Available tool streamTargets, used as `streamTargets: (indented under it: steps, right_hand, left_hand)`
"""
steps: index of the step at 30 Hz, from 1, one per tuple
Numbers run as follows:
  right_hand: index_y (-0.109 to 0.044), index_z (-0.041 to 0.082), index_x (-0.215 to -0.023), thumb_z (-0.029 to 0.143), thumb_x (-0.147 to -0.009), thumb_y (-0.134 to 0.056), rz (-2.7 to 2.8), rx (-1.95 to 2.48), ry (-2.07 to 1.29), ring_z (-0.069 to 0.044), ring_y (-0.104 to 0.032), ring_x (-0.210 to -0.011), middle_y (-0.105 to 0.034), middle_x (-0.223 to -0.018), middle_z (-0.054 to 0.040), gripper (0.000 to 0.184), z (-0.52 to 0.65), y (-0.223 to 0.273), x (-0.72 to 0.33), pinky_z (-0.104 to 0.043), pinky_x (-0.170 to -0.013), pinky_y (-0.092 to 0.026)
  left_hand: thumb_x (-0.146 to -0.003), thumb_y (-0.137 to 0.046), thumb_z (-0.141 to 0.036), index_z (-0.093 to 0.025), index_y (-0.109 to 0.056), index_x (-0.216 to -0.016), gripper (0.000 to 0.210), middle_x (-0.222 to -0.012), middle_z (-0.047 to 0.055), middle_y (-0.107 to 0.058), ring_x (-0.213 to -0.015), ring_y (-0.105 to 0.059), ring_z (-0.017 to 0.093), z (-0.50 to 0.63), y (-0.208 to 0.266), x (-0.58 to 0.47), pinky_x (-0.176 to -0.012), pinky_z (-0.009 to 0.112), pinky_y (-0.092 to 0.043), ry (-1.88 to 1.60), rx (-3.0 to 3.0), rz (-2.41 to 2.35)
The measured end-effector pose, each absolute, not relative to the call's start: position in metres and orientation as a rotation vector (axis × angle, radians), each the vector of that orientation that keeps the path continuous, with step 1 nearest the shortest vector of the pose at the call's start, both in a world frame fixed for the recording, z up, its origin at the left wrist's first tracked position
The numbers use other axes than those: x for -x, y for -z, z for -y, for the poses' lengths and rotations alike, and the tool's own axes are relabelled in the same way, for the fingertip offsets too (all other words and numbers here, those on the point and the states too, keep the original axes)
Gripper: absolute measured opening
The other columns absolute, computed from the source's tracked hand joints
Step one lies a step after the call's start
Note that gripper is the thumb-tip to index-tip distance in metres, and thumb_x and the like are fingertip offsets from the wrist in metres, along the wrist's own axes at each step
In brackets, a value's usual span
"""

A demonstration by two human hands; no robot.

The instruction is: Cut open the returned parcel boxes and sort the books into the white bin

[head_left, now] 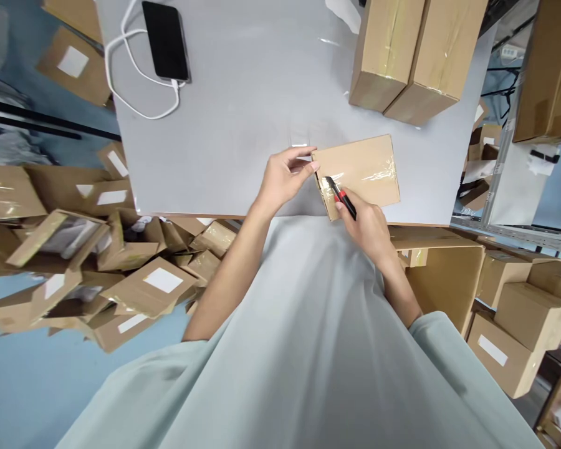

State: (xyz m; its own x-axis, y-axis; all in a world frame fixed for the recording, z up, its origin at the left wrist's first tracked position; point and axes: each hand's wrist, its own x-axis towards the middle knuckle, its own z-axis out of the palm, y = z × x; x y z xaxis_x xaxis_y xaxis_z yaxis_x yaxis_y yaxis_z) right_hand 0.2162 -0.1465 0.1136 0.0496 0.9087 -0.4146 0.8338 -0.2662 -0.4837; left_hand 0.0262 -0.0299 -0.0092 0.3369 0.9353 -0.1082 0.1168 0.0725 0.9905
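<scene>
Your left hand [280,181] steadies the left end of the small cardboard box [362,168], thumb and index bent around a narrow gap, their tips on its edge. Your right hand [371,227] is curled closed around the red-and-black cutter [346,203], blade at the taped end. The box lies at the table's [229,137] near edge; bare tabletop opens leftward, and 2 larger boxes [414,56] stand beyond it.

Brown cardboard box [362,165], clear-taped, lying on table [215,143], near edge; red-black cutter [346,203] slanted, tip at box's left end.
</scene>
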Motion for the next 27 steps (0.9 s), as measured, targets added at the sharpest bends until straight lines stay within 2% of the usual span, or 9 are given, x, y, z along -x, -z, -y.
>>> streamTargets:
  steps: [4,8,12,16,21,27]
  right_hand:
    - [-0.058,0.025,-0.166,0.039,-0.116,-0.045,1.927,2.267,-1.021,-0.034,-0.079,-0.120,-0.082,-0.139,-0.0116,0.053,0.140,-0.120,-0.202,-0.041,-0.099,-0.059]
    - [-0.054,0.021,-0.169,0.037,-0.117,-0.042,1.988,2.412,-1.031,-0.035,-0.079,-0.117,-0.082,-0.135,-0.0158,0.055,0.133,-0.132,-0.192,-0.042,-0.099,-0.058]
    - [-0.052,0.021,-0.169,0.035,-0.118,-0.041,2.042,2.489,-1.045,-0.034,-0.080,-0.112,-0.084,-0.128,-0.0162,0.055,0.127,-0.140,-0.185,-0.041,-0.097,-0.057]
    - [-0.054,0.021,-0.167,0.034,-0.118,-0.041,2.095,2.534,-1.027,-0.034,-0.080,-0.112,-0.084,-0.125,-0.0161,0.052,0.125,-0.146,-0.178,-0.040,-0.096,-0.056]
    - [-0.053,0.016,-0.164,0.030,-0.117,-0.038,2.117,2.732,-0.938,-0.034,-0.080,-0.108,-0.084,-0.117,-0.0198,0.051,0.120,-0.151,-0.158,-0.041,-0.094,-0.058]
    - [-0.064,0.013,-0.149,0.028,-0.116,-0.044,2.133,2.832,-0.920,-0.036,-0.080,-0.111,-0.082,-0.119,-0.0249,0.041,0.102,-0.156,-0.136,-0.041,-0.093,-0.060]
  left_hand:
    - [-0.087,-0.081,-0.080,-0.022,-0.080,-0.131,0.073,-0.142,0.017,-0.078,-0.115,-0.081,0.030,0.031,0.013,-0.029,-0.102,0.043,-0.066,-0.845,-1.364,-1.079]
    - [-0.087,-0.081,-0.079,-0.022,-0.079,-0.132,0.073,-0.142,0.016,-0.079,-0.118,-0.080,0.030,0.031,0.015,-0.029,-0.102,0.041,-0.066,-0.845,-1.368,-1.085]
    - [-0.090,-0.081,-0.077,-0.024,-0.079,-0.132,0.068,-0.142,0.014,-0.079,-0.116,-0.081,0.030,0.031,0.016,-0.029,-0.103,0.043,-0.066,-0.855,-1.377,-1.077]
    - [-0.094,-0.079,-0.074,-0.027,-0.079,-0.132,0.060,-0.140,0.011,-0.079,-0.117,-0.080,0.029,0.032,0.015,-0.031,-0.105,0.044,-0.066,-0.845,-1.388,-1.075]
    - [-0.097,-0.078,-0.066,-0.028,-0.079,-0.130,0.050,-0.138,0.009,-0.079,-0.119,-0.079,0.029,0.034,0.013,-0.033,-0.105,0.044,-0.066,-0.849,-1.386,-1.078]
    - [-0.101,-0.075,-0.060,-0.029,-0.080,-0.131,0.044,-0.134,0.007,-0.080,-0.110,-0.080,0.025,0.039,0.007,-0.036,-0.103,0.041,-0.065,-0.858,-1.420,-1.132]
